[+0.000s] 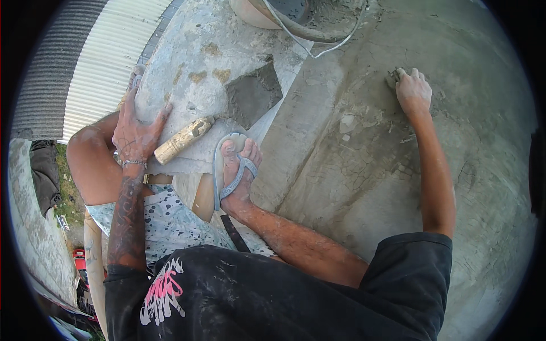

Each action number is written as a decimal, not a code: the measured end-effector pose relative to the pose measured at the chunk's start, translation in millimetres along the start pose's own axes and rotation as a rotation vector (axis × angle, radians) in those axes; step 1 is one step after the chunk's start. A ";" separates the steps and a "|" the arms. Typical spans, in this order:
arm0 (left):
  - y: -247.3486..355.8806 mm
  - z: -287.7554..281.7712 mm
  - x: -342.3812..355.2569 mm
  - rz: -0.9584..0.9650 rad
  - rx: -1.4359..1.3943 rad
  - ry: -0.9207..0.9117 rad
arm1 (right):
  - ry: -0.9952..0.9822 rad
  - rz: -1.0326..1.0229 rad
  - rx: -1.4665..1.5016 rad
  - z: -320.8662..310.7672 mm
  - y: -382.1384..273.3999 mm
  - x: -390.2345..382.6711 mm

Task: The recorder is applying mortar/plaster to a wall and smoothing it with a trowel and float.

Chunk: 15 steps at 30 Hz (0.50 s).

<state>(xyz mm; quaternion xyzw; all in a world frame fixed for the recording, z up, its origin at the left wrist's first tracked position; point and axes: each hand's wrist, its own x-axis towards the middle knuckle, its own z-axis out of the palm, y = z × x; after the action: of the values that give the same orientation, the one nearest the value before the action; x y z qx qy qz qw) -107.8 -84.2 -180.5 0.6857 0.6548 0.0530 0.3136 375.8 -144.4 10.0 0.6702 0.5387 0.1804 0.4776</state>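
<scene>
My left hand (138, 135) lies with spread fingers on the pale, mortar-stained slab (187, 57). Right of it rests a trowel, its worn wooden handle (183, 140) toward me and its blade (256, 95) coated in wet grey mortar. No hand is on the trowel. At the far right, my right hand (414, 90) presses down on the grey mortar surface (364, 148), its fingers curled round a small grey, mortar-covered lump (392, 78). Whether that lump is a sponge or plain mortar I cannot tell.
A bucket (256, 12) with a wire handle and grey mortar inside stands at the top. My sandalled foot (236, 170) rests beside the trowel. Corrugated roofing (111, 51) lies off to the left, and below it the ground (69, 187) drops away past the slab's edge.
</scene>
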 end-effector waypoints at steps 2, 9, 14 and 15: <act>0.3 0.6 0.9 0.024 -0.010 0.020 | -0.053 -0.060 0.238 -11.7 -10.0 -25.3; -1.4 -6.7 -4.0 0.022 -0.048 0.027 | -0.526 -0.182 0.601 -47.0 -51.0 -84.2; 1.2 -10.1 -6.9 0.033 -0.053 0.030 | 0.043 0.193 0.399 -55.4 8.0 -37.4; 2.2 -11.0 -7.3 0.012 -0.034 0.007 | 0.084 0.234 0.312 -55.3 22.7 -22.1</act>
<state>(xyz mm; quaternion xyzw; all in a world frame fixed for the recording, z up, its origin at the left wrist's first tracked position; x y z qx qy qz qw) -112.2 -86.9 -168.2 0.6840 0.6507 0.0686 0.3224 338.6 -138.7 61.5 0.7859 0.4981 0.1766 0.3209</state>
